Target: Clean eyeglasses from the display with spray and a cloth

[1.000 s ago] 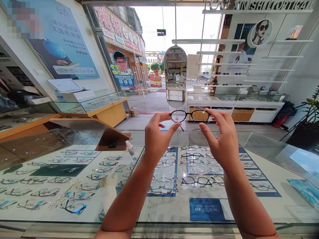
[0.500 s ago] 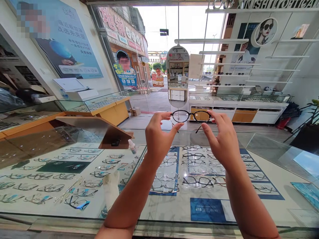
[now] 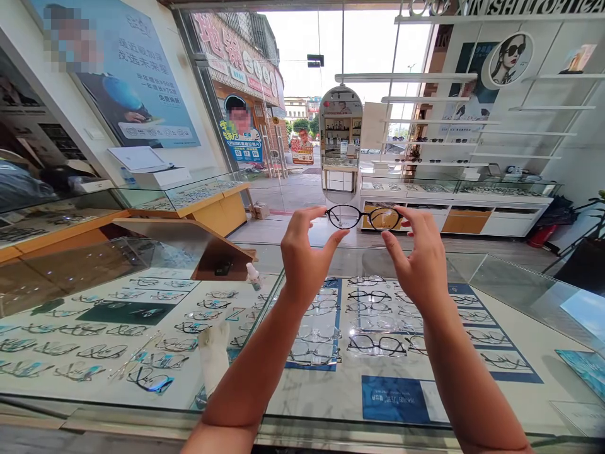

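Note:
A pair of round, dark-rimmed eyeglasses is held up level above the glass display case, its clear lenses facing me. My left hand grips it at the left end of the frame, fingertips at the hinge and thumb below the lens. At the opposite end, my right hand pinches the frame by its right hinge in the same way. The temples are mostly hidden behind the rims and fingers. Beneath my hands, several rows of eyeglasses lie inside the case on white and blue panels.
A small spray bottle and a whitish cloth-like item are left of my left arm. A brown slanted board stands behind them. An oval mirror hangs ahead. A blue card lies near the front.
The view has shifted slightly, so the surroundings appear a little further right. The eyeglasses are tilted a bit, with the temples now less visible below the rims. Both hands keep their hold.

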Demonstrator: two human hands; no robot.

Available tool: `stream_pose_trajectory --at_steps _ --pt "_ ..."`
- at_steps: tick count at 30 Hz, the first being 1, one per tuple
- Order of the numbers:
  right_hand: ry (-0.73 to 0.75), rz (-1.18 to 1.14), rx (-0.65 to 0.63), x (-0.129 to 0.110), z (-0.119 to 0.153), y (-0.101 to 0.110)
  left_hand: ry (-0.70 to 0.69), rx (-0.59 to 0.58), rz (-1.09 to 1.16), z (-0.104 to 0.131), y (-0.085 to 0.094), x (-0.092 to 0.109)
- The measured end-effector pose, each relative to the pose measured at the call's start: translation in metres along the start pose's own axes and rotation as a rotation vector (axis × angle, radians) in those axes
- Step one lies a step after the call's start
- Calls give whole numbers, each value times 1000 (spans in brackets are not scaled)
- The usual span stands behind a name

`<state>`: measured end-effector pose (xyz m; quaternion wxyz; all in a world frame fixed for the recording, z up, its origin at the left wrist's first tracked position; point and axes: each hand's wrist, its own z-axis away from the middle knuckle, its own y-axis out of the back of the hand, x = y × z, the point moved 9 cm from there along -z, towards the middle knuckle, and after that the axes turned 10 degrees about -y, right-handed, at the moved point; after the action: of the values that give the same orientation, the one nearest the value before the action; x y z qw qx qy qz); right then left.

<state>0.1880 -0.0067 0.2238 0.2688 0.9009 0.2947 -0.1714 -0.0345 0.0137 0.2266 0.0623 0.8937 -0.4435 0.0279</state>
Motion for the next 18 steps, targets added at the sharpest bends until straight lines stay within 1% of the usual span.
stream_pose_trajectory --at_steps 4,7,11,15,18 --pt "35 6 72 -6 1 1 61 18 103 5 -11 -19" --pt "65 21 103 -13 4 2 111 19 173 11 -19 -29" --pt "75 42 122 -18 7 2 153 24 202 16 -23 -34" --pt "81 55 104 -20 10 -3 209 37 204 19 -25 -39" --pt "90 43 103 -21 11 -5 224 46 200 20 -26 -40"
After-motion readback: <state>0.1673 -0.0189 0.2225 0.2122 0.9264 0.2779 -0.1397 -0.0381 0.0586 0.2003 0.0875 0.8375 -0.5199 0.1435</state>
